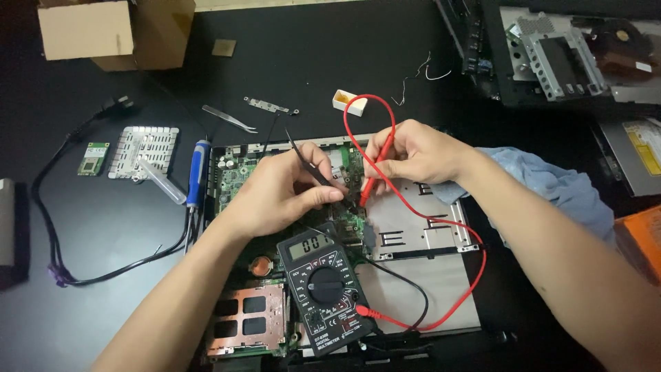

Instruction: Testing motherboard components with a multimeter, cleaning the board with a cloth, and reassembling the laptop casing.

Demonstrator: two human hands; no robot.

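Head view, black desk (pixel 330 62), cardboard box (pixel 113 31), opened laptop chassis (pixel 420 241), blue cloth (pixel 551 182)

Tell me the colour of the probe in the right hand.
Red: the probe in the right hand and its lead are red, seen in the head view.

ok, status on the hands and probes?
Left hand pinching black probe, right hand pinching red probe. Both tips down on the green circuit board. Multimeter lies on the board; red lead loops around, nothing blocking.
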